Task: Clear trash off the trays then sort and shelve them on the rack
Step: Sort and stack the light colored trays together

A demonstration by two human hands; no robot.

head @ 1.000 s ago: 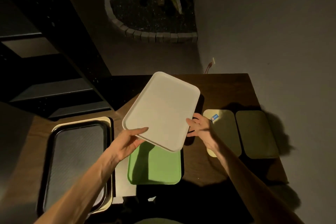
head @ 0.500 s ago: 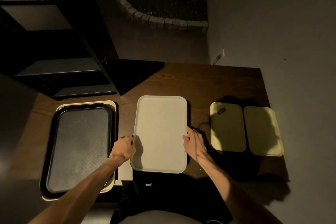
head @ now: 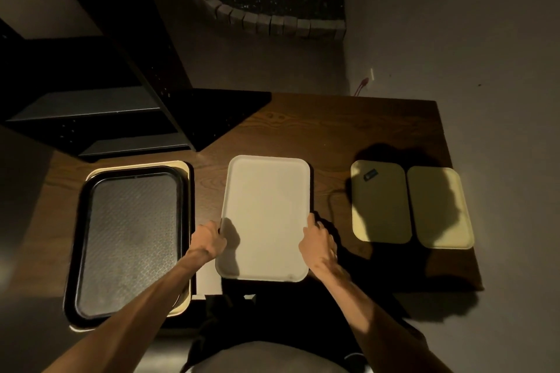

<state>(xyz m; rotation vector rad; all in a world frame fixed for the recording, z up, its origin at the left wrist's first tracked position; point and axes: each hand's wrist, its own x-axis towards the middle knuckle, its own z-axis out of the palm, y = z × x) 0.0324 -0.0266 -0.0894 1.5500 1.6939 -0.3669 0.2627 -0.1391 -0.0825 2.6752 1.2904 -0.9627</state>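
Note:
A white tray [head: 266, 215] lies flat in the middle of the wooden table [head: 333, 136], covering the trays under it. My left hand [head: 209, 241] grips its left edge and my right hand [head: 318, 241] grips its right edge. To the left a black textured tray [head: 130, 239] sits on a cream tray [head: 185, 169]. On the right lie two yellow-green trays side by side; the left one [head: 381, 209] carries a small dark piece of trash [head: 370, 175], the right one [head: 439, 209] is bare.
A dark rack [head: 100, 118] with shelves stands at the back left, its corner reaching over the table. A brick-edged planter [head: 266, 18] is on the floor beyond. The table's right and near edges drop to grey floor.
The white tray was tilted in the air above a green tray a second ago; it now lies flat on the stack, hiding the green tray. Both hands slid to its side edges.

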